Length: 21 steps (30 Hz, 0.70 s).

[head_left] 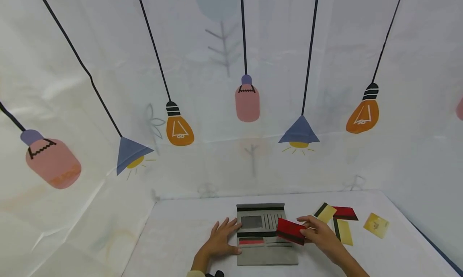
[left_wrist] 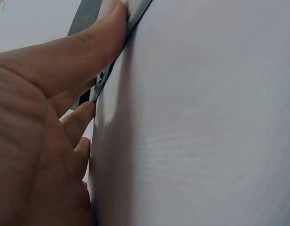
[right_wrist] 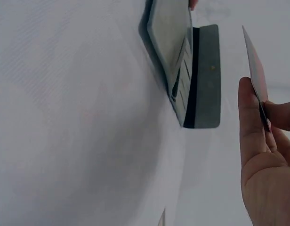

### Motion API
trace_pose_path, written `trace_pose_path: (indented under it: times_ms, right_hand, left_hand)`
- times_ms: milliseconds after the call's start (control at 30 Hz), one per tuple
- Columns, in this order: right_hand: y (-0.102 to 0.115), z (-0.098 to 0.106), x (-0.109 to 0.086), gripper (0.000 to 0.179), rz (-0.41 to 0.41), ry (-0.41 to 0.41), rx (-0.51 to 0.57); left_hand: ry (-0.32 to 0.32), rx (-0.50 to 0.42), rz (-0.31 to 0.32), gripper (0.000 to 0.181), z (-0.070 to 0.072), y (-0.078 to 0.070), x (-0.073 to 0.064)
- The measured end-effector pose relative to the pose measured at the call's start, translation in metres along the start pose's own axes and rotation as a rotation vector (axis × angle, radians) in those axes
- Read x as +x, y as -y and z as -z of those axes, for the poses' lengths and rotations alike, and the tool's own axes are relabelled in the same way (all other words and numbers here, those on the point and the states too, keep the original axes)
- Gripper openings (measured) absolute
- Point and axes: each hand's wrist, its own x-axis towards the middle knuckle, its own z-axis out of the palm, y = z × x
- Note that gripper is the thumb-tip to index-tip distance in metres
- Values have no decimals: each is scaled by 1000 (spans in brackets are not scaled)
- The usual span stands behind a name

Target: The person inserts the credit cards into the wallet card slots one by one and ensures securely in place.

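An unfolded grey wallet lies on the white table, its card slots and a dark window panel facing up. One slot at its left holds a red card, only partly showing. My left hand rests at the wallet's left edge with fingers spread; in the left wrist view the thumb lies along that edge. My right hand pinches another red card with a dark stripe, held over the wallet's right side. The right wrist view shows this card edge-on between thumb and fingers, apart from the wallet.
Right of the wallet lie several loose cards: a gold card with a black stripe, a red card, a second striped gold card and a plain gold card. A white sheet printed with lamps hangs behind the table.
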Motion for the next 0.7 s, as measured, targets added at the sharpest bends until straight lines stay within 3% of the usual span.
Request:
trace_pose_path:
  times_ms: [267,533,700]
  right_hand:
    - [8,-17,15,40,56,51,-18]
    - [14,-34,31,26,58,-49,-214]
    - [13,-42,38,26,62,-63,-216]
  left_hand:
    - [26,24,9,96,-1,0,-2]
    - [30,20,8,98,3,-3,-5]
    - [32,32,-3,98,4,-3,-4]
